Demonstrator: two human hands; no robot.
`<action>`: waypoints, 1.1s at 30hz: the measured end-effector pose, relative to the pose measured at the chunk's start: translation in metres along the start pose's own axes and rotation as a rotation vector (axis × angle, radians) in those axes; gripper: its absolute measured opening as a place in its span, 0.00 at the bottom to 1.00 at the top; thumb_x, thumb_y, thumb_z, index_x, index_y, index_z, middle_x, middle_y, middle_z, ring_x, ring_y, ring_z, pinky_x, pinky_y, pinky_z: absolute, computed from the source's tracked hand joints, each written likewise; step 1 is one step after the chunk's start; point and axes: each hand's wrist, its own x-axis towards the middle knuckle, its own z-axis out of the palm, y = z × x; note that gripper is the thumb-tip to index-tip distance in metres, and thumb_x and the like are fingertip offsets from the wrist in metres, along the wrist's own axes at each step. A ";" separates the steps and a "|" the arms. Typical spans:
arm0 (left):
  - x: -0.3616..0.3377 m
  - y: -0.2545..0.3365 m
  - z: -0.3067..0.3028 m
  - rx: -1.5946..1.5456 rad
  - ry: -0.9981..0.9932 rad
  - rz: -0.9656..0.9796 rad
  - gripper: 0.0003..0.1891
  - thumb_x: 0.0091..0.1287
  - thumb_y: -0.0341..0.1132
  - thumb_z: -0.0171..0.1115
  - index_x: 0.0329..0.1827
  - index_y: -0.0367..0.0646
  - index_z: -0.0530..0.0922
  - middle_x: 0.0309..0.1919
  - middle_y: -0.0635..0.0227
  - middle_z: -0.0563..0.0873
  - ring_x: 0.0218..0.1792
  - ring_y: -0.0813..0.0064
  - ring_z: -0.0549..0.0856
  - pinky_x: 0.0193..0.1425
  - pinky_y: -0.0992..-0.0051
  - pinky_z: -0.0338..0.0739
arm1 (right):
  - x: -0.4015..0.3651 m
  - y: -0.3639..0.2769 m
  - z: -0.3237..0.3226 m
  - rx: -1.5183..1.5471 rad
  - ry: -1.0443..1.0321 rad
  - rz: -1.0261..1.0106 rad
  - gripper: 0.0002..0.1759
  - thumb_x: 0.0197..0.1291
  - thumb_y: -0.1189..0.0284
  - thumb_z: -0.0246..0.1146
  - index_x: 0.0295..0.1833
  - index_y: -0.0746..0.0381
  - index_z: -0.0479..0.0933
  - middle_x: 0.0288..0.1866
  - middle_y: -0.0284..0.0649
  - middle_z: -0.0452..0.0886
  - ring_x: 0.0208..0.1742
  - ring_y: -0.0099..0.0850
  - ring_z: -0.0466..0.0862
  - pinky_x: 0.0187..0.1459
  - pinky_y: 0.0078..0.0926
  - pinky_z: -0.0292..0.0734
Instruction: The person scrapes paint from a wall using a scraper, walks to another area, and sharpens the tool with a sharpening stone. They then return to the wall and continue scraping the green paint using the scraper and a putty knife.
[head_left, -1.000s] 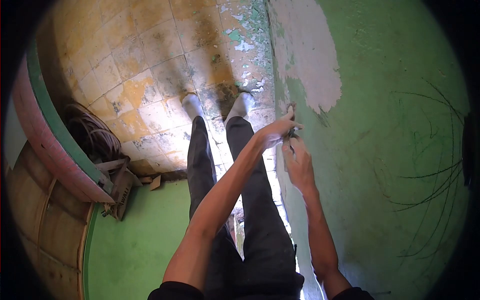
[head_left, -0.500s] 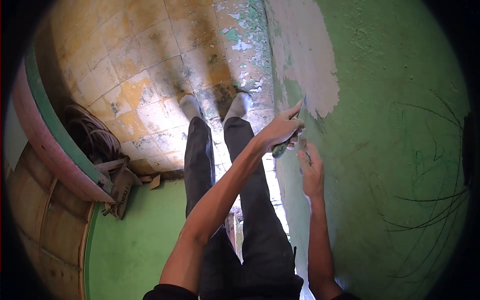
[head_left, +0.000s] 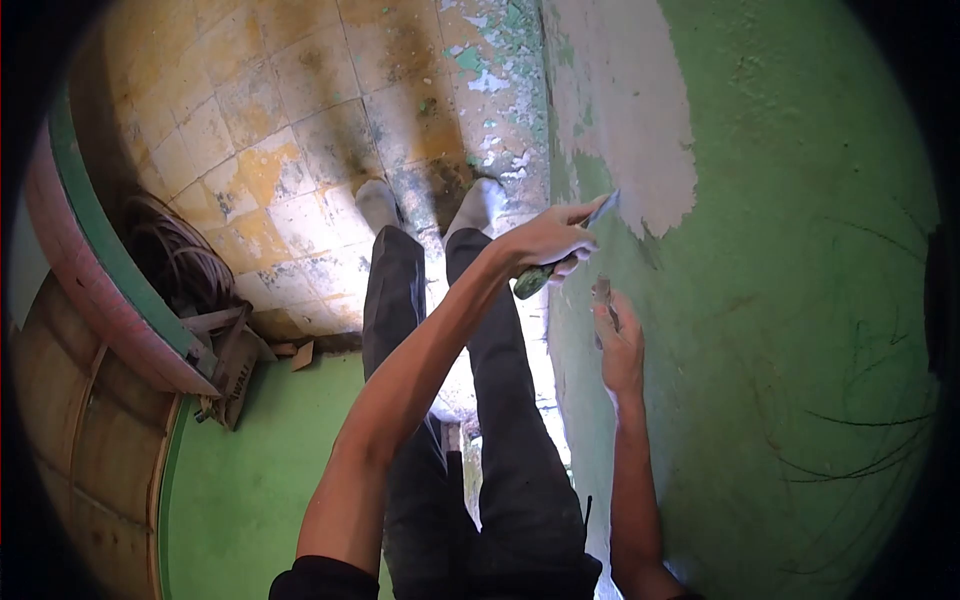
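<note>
My left hand (head_left: pixel 545 242) grips a scraper (head_left: pixel 560 256) with a green-stained handle, its blade tip touching the green wall (head_left: pixel 800 250) at the lower edge of a bare, scraped patch (head_left: pixel 625 110). My right hand (head_left: pixel 618 340) rests against the wall just below the blade, pinching a small dark piece (head_left: pixel 603 291) between its fingers. Both arms reach out over my dark trousers and white socks.
Worn yellow floor tiles (head_left: pixel 280 130) lie below, with paint flakes (head_left: pixel 495 100) along the wall's foot. At left stand a curved red-and-green rim (head_left: pixel 110 290), coiled hose (head_left: pixel 185 265), a cardboard box (head_left: pixel 235 370) and wooden boards (head_left: pixel 75 440). Dark scribbles mark the wall at right.
My left hand has drawn apart from the right and moved up the wall with the scraper, its blade now at the bare patch. My right hand stays below on the wall.
</note>
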 end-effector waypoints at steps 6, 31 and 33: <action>0.001 0.005 0.004 -0.006 0.045 -0.013 0.38 0.72 0.32 0.55 0.83 0.57 0.48 0.26 0.72 0.72 0.16 0.81 0.69 0.17 0.75 0.69 | 0.000 0.008 -0.003 -0.037 -0.029 0.010 0.22 0.71 0.61 0.55 0.60 0.67 0.75 0.51 0.46 0.78 0.52 0.37 0.77 0.56 0.33 0.70; 0.047 -0.054 0.014 0.609 0.548 0.365 0.39 0.62 0.26 0.48 0.80 0.59 0.58 0.33 0.47 0.84 0.29 0.61 0.81 0.44 0.64 0.78 | 0.003 0.011 -0.001 -0.070 -0.021 0.009 0.20 0.71 0.63 0.57 0.58 0.66 0.77 0.43 0.35 0.77 0.43 0.25 0.73 0.49 0.24 0.68; 0.063 -0.074 0.019 0.594 0.655 0.526 0.39 0.62 0.26 0.48 0.80 0.59 0.57 0.34 0.45 0.84 0.30 0.59 0.82 0.45 0.62 0.78 | 0.004 0.003 -0.002 -0.066 -0.010 0.032 0.20 0.70 0.63 0.57 0.58 0.67 0.77 0.43 0.36 0.77 0.44 0.26 0.74 0.51 0.25 0.68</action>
